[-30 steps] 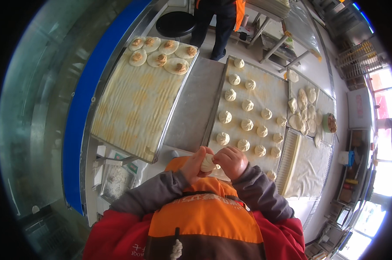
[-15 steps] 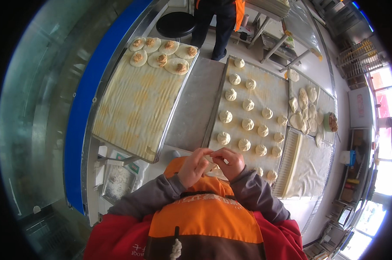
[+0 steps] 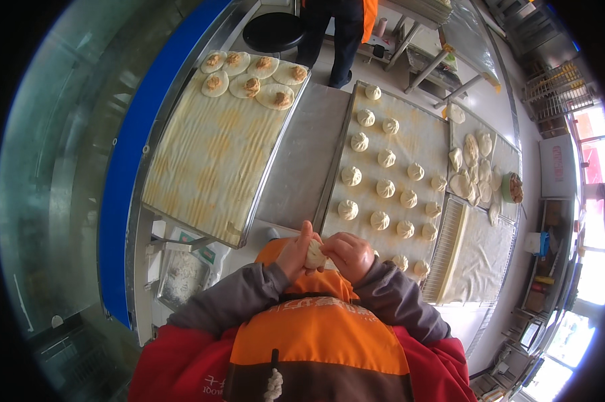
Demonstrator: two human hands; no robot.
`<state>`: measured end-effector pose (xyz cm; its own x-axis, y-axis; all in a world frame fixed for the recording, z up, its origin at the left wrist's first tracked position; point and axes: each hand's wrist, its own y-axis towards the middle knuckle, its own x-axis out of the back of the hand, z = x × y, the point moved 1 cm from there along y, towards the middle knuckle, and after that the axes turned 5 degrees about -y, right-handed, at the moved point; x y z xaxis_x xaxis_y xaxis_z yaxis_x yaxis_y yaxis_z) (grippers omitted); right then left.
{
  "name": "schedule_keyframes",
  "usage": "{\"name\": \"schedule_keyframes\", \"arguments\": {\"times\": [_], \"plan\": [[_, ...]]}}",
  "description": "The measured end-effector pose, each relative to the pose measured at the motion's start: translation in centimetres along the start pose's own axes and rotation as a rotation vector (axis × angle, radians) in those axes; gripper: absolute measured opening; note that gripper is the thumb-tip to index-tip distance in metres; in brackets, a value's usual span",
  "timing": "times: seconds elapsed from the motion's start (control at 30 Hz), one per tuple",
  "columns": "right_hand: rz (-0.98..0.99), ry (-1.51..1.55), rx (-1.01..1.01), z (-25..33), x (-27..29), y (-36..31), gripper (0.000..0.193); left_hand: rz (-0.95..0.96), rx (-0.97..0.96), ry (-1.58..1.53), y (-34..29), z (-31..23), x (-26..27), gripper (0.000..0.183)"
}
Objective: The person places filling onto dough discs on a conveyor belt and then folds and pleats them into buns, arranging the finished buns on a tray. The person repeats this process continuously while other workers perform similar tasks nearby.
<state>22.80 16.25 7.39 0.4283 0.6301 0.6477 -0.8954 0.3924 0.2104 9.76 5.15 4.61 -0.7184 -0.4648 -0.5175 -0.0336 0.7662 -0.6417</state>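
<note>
A pale pleated bun (image 3: 315, 255) rests in my left hand (image 3: 294, 253), whose fingers curl beneath it while the thumb points up. My right hand (image 3: 351, 255) pinches at the bun's right edge, its fingertips bent together on the dough. Both hands are close in front of my orange apron. Just beyond and to the right, several finished pleated buns (image 3: 380, 220) stand in rows on a lined tray (image 3: 409, 130). To the left, flat dough wrappers (image 3: 274, 97) topped with brown filling lie at the far end of another lined tray (image 3: 202, 161).
A bare metal surface (image 3: 302, 154) lies between the two trays. At the right are loose dough pieces (image 3: 473, 164), a bowl of filling (image 3: 512, 188) and a wire rack (image 3: 444, 248). A tub of white flour (image 3: 184, 275) sits at lower left. Another person (image 3: 332, 40) stands beyond, near a black stool (image 3: 273, 32).
My hands have come slightly lower and apart at the top. The left hand has turned, thumb up, so the bun now shows between them, where it was mostly hidden before.
</note>
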Motion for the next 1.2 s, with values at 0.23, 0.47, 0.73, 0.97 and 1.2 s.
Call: {"name": "schedule_keyframes", "arguments": {"times": [0.23,0.47,0.73,0.97,1.2], "plan": [[0.071,0.19,0.015,-0.5,0.3,0.0,0.013,0.219,0.351,-0.323,1.2,1.1,1.1,0.062],[0.047,0.124,-0.208,-0.5,0.3,-0.2,0.013,0.025,-0.103,-0.043,1.1,1.2,-0.3,0.059],[-0.09,0.042,-0.184,-0.2,0.3,0.1,0.012,-0.041,-0.237,-0.27,1.3,1.0,-1.7,0.052],[-0.04,-0.016,0.014,-0.7,1.4,0.1,0.013,0.113,-0.153,0.033,2.6,0.4,-1.2,0.055],[0.031,-0.064,0.051,-2.0,3.3,-1.1,0.021,0.215,0.15,-0.104,3.7,-0.3,-3.0,0.054]]}}
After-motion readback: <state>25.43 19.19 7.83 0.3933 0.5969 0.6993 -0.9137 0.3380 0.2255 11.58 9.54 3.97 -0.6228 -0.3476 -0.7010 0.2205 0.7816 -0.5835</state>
